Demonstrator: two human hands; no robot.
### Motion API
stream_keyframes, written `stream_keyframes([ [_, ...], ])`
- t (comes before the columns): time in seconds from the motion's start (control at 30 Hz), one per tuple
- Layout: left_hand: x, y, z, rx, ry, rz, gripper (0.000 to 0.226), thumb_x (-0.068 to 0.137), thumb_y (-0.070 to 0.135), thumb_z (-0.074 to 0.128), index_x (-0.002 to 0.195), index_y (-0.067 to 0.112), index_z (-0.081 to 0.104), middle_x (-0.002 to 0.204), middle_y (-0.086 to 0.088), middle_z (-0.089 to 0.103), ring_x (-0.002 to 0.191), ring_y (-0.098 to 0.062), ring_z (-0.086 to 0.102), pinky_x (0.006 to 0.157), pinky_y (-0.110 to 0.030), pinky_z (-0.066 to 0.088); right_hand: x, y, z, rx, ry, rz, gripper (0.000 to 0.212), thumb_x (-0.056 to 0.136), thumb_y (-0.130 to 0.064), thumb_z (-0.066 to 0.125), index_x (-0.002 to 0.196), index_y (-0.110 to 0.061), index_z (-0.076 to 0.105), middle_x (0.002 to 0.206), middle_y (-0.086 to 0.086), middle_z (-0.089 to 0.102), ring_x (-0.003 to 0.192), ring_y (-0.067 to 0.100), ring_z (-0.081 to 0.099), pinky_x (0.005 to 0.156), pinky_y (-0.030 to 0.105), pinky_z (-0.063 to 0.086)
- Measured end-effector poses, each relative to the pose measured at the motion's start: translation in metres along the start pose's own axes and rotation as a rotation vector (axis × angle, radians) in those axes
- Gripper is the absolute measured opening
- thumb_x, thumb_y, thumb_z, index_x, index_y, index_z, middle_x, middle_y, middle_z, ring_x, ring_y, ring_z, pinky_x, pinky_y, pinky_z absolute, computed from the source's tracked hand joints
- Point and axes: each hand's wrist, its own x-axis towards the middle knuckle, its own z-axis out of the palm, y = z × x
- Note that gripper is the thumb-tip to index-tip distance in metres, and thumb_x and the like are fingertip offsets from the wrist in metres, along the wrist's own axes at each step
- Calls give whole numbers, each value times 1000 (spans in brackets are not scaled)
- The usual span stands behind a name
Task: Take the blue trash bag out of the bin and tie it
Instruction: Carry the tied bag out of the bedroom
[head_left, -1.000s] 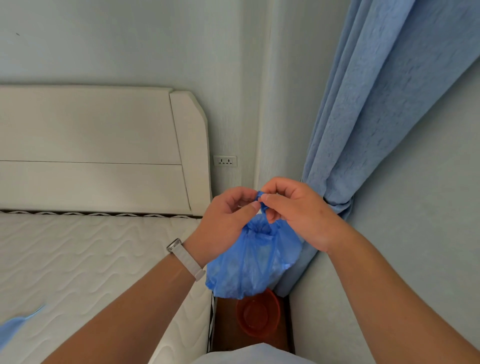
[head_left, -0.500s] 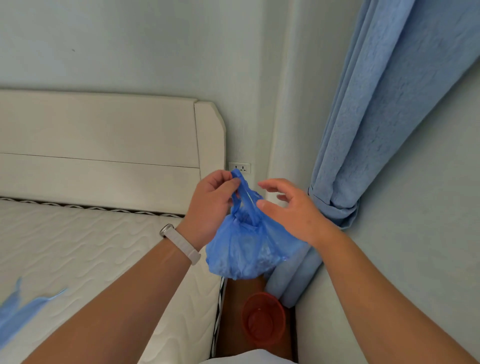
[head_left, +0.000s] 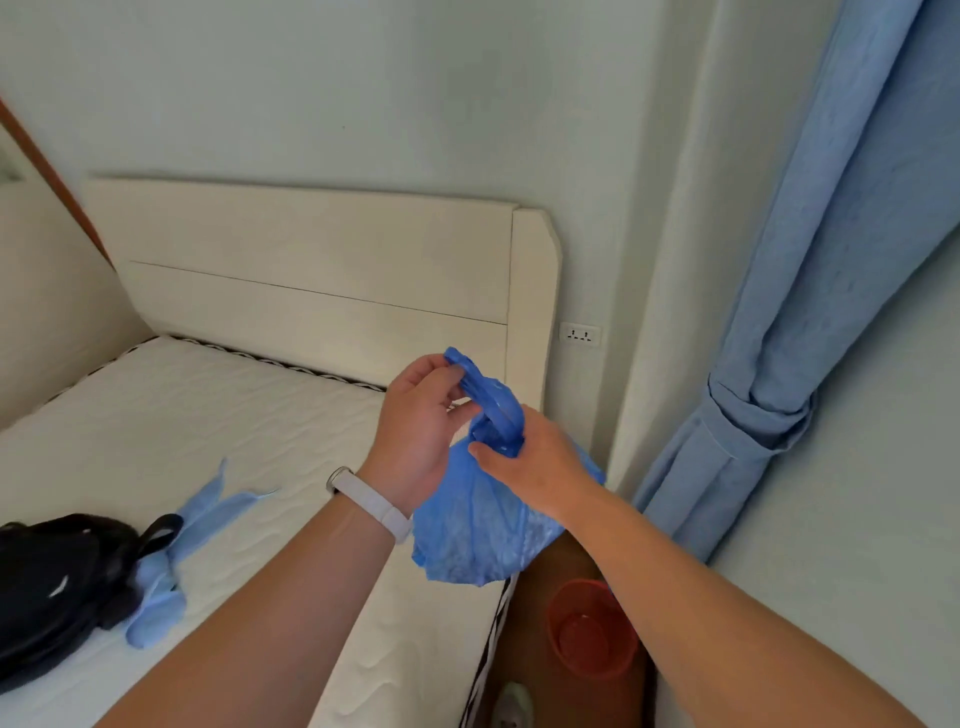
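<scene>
The blue trash bag hangs in the air above the mattress corner, its top gathered into a twisted neck. My left hand pinches the upper end of that neck between thumb and fingers. My right hand grips the neck lower down, just above the bag's bulging body. The small red bin stands on the brown floor below and to the right, with no bag in it.
A white mattress and cream headboard fill the left. A black bag and light blue plastic bags lie on the mattress. A blue curtain hangs at the right. A wall socket sits beside the headboard.
The view has swung left and the hands have shifted. My right hand, open half a second ago, has closed on the bag's neck below my left hand.
</scene>
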Motion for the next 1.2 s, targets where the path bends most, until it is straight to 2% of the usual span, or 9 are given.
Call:
stream_keyframes([
  [0.07,-21,10,-19,-17,50,28,18,88,2,51,76,9,62,73,-8,61,78,-22,60,75,-34,55,-11,-6,19,-26,-27,-48,16,74,-46,63,86,-37,57,76,-11,65,70,4,60,64,27,52],
  [0.13,-44,22,-40,-15,97,58,22,89,1,50,73,10,62,68,-3,63,76,-21,61,74,-34,54,-23,-14,36,-49,-58,-90,10,74,-45,60,78,-38,54,67,-16,61,60,2,55,54,16,43],
  [0.23,-83,41,-74,22,166,116,22,89,-1,49,75,10,62,72,-5,63,79,-23,61,76,-35,54,-44,-34,57,-85,-108,-210,13,76,-37,60,71,-44,49,67,-28,55,57,-1,50,51,11,36],
  [0.3,-112,53,-95,82,219,154,20,88,-2,47,79,7,62,78,-10,62,81,-25,61,76,-35,55,-58,-47,70,-113,-157,-289,15,77,-35,60,74,-45,50,74,-29,56,61,-2,52,52,9,37],
  [0.43,-165,71,-129,296,285,182,16,89,-2,46,85,5,61,84,-13,64,83,-22,64,79,-36,55,-89,-71,100,-139,-254,-367,11,78,-37,60,76,-36,49,78,-20,56,62,2,52,48,14,33],
  [0.57,-201,88,-152,418,336,207,17,88,-2,49,85,7,63,81,-7,67,83,-21,65,88,-45,54,-123,-97,132,-104,-290,-403,14,80,-38,62,77,-41,49,68,-19,54,69,-2,52,57,12,35],
  [0.73,-240,100,-180,400,339,225,18,88,1,51,81,11,64,77,-1,68,80,-17,66,79,-36,56,-156,-120,161,-38,-348,-420,15,81,-39,63,92,-36,54,83,-17,58,80,0,54,66,11,36],
  [0.97,-313,113,-243,378,471,262,23,82,6,55,71,22,68,71,3,69,73,-14,67,72,-29,55,-205,-158,217,-19,-548,-520,30,81,-39,65,109,-34,58,102,-16,62,97,4,56,84,25,44],
  [1.2,-428,135,-323,369,671,291,22,84,7,55,73,22,68,73,3,69,74,-14,65,70,-29,54,-285,-218,294,-73,-695,-702,32,80,-39,64,111,-30,58,101,-15,60,95,5,54,82,22,42],
])
